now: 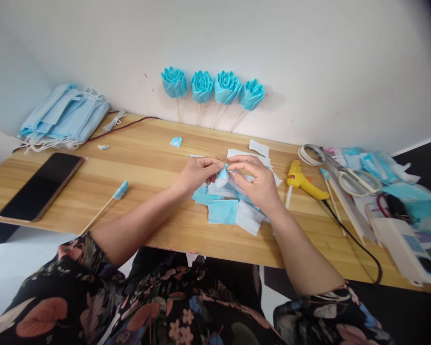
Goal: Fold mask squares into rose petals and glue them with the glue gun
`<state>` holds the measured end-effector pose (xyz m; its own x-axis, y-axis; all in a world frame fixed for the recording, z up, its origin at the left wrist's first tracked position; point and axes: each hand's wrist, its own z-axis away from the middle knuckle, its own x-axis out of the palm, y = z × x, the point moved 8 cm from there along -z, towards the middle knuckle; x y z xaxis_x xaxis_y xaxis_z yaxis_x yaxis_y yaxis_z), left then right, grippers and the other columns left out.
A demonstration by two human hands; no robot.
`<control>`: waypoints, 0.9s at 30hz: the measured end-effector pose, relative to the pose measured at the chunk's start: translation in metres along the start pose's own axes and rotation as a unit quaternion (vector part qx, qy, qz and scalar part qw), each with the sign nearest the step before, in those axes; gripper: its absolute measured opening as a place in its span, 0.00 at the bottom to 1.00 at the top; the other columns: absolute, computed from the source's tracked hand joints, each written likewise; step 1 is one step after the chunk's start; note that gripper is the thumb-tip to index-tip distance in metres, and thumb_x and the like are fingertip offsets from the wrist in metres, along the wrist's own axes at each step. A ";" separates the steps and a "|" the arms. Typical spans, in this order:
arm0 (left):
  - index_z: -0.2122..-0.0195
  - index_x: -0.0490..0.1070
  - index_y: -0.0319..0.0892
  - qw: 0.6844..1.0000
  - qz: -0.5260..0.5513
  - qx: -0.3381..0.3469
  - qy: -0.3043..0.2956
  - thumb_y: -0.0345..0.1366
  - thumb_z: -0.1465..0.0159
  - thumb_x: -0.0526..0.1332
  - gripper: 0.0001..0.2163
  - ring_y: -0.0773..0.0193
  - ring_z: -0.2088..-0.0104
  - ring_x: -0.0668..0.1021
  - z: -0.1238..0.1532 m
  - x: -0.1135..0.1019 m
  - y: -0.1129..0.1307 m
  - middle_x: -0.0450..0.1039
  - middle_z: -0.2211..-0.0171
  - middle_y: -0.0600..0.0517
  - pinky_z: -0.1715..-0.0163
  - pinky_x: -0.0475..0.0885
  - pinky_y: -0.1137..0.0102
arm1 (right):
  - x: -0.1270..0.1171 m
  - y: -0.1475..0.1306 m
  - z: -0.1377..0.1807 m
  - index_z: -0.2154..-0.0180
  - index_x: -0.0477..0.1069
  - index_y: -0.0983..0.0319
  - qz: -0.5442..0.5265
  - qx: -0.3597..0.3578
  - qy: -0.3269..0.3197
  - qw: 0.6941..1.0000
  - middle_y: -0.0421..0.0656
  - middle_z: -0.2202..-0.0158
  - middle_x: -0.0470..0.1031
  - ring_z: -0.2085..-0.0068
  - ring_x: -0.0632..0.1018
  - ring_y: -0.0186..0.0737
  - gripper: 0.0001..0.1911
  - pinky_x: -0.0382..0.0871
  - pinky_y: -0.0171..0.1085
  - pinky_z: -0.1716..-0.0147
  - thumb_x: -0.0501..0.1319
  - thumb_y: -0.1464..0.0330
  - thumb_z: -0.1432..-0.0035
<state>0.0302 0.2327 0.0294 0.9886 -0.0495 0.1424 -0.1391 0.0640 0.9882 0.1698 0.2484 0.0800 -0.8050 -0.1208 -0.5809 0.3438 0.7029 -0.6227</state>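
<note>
My left hand [197,174] and my right hand [255,181] meet over the middle of the wooden table [147,163]. Both pinch one small blue fabric piece [222,177], fingers closed on it from either side. Beneath them lies a loose pile of cut blue and white fabric pieces [233,211]. A wooden stick with a blue wrapped tip [106,206] lies to the left of my left forearm.
Several blue fabric roses on sticks [211,88] lean on the wall. A stack of blue face masks [62,117] and a black phone [43,184] sit left. A yellow glue gun [305,182], scissors [355,179], tape rolls [311,154] and scraps lie right.
</note>
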 end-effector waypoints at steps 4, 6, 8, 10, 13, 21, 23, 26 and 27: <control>0.77 0.72 0.40 1.000 -0.008 -0.002 0.012 0.43 0.42 0.68 0.14 0.73 0.79 0.65 0.001 -0.001 0.001 0.63 0.83 0.57 0.77 0.60 0.74 | 0.000 -0.002 0.000 0.64 0.78 0.53 0.002 -0.002 -0.003 1.000 0.41 0.54 0.80 0.51 0.78 0.43 0.09 0.69 0.51 0.47 0.64 0.74 0.42; 0.76 0.73 0.39 1.000 0.000 -0.001 0.025 0.42 0.42 0.68 0.12 0.73 0.80 0.65 0.001 -0.003 0.002 0.63 0.83 0.58 0.77 0.60 0.74 | 0.000 -0.004 0.000 0.64 0.78 0.53 -0.013 0.005 -0.019 1.000 0.41 0.53 0.80 0.50 0.78 0.44 0.08 0.68 0.51 0.46 0.63 0.72 0.41; 0.75 0.73 0.39 0.999 0.012 -0.001 0.033 0.40 0.41 0.67 0.11 0.74 0.80 0.64 0.001 -0.004 0.001 0.63 0.82 0.58 0.78 0.59 0.75 | -0.001 -0.002 0.000 0.62 0.78 0.53 -0.052 0.033 -0.032 0.998 0.41 0.53 0.80 0.48 0.77 0.44 0.06 0.68 0.49 0.45 0.62 0.67 0.38; 0.74 0.74 0.39 0.999 0.021 -0.004 0.033 0.38 0.41 0.67 0.09 0.74 0.80 0.64 0.001 -0.003 0.001 0.64 0.82 0.58 0.78 0.59 0.75 | -0.003 0.005 0.001 0.60 0.78 0.54 -0.100 0.082 -0.026 0.991 0.41 0.54 0.80 0.50 0.78 0.43 0.08 0.69 0.47 0.47 0.60 0.62 0.35; 0.74 0.74 0.39 0.999 0.024 0.001 0.023 0.37 0.41 0.66 0.08 0.74 0.80 0.65 0.000 -0.002 0.000 0.65 0.81 0.57 0.77 0.60 0.75 | -0.003 0.020 0.003 0.61 0.77 0.56 -0.142 0.147 -0.007 0.979 0.41 0.61 0.81 0.57 0.80 0.41 0.13 0.72 0.42 0.54 0.59 0.57 0.35; 0.76 0.72 0.39 0.999 0.001 0.020 0.027 0.40 0.43 0.67 0.11 0.74 0.79 0.63 0.001 -0.001 0.002 0.63 0.81 0.58 0.78 0.58 0.74 | 0.017 0.027 0.009 0.71 0.75 0.59 -0.152 0.179 -0.092 0.968 0.37 0.74 0.73 0.71 0.72 0.34 0.14 0.65 0.35 0.69 0.63 0.57 0.39; 0.77 0.71 0.39 0.999 -0.010 0.028 0.036 0.40 0.43 0.67 0.11 0.73 0.79 0.63 0.002 -0.001 0.006 0.64 0.81 0.57 0.78 0.58 0.73 | 0.018 0.024 0.009 0.71 0.75 0.59 -0.158 0.179 -0.096 0.966 0.37 0.74 0.72 0.71 0.70 0.33 0.14 0.63 0.35 0.70 0.63 0.58 0.39; 0.77 0.70 0.39 0.996 -0.047 0.053 0.058 0.37 0.42 0.65 0.09 0.73 0.77 0.64 0.005 0.000 0.013 0.66 0.79 0.56 0.77 0.59 0.74 | 0.020 0.023 0.010 0.73 0.74 0.60 -0.171 0.190 -0.105 0.961 0.36 0.75 0.70 0.73 0.67 0.31 0.17 0.61 0.34 0.71 0.62 0.55 0.39; 0.77 0.71 0.39 0.994 -0.060 0.061 0.063 0.36 0.42 0.65 0.09 0.73 0.76 0.65 0.006 0.000 0.015 0.67 0.79 0.56 0.76 0.59 0.74 | 0.021 0.023 0.011 0.73 0.73 0.60 -0.172 0.194 -0.112 0.959 0.36 0.76 0.69 0.73 0.67 0.31 0.17 0.60 0.34 0.72 0.62 0.55 0.40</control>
<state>0.0274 0.2275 0.0442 0.9968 0.0768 0.0231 -0.0188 -0.0568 0.9982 0.1656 0.2543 0.0481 -0.7939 -0.4773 -0.3767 0.2651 0.2859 -0.9209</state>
